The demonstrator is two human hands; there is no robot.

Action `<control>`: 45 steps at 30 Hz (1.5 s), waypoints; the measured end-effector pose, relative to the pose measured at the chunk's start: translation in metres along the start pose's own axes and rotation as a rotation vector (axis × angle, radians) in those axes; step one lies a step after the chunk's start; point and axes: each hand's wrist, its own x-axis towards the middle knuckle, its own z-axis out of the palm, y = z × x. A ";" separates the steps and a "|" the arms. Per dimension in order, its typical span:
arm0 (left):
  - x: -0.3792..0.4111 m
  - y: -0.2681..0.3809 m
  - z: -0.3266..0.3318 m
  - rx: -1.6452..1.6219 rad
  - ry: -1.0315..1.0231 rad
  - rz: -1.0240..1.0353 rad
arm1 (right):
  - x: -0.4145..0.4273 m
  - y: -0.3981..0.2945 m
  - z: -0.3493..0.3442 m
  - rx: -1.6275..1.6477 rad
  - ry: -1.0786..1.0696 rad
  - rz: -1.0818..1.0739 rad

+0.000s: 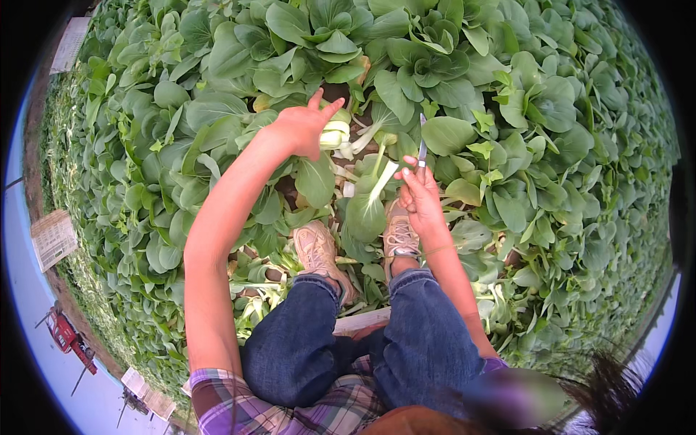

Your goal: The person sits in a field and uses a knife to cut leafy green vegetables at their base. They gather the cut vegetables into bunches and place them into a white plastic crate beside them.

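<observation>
My left hand (304, 128) reaches over a head of bok choy (335, 135) and grasps it from above, index and middle fingers spread. The pale green stalk base points right, and my palm hides part of the head. In my right hand (421, 193) is a small knife (422, 147), its blade pointing up and away from me. A loose bok choy leaf (367, 209) with a white stalk is just left of my right fingertips; I cannot tell whether they touch it. Trimmed stalk pieces (348, 188) lie on the soil between the hands and my feet.
Dense growing bok choy (424, 70) surrounds me ahead and at both sides. My shoes (315, 247) stand among cut leaves, with more trimmings (261, 304) beside my legs. A pale board edge (361, 322) shows beneath me. Far left are a red vehicle (65, 331) and a pale slatted structure (54, 239).
</observation>
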 end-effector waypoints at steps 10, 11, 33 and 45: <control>0.009 -0.031 0.045 0.031 0.179 -0.063 | 0.001 -0.016 0.014 -0.157 -0.095 -0.045; 0.002 -0.028 0.050 0.022 0.219 -0.060 | 0.000 -0.017 0.015 -0.172 -0.114 -0.062; -0.177 0.094 0.075 -0.721 0.547 0.011 | -0.072 -0.077 0.023 -1.058 0.165 -0.580; -0.166 0.100 0.107 -1.425 0.296 0.276 | -0.077 -0.039 0.046 -0.162 -0.607 -0.101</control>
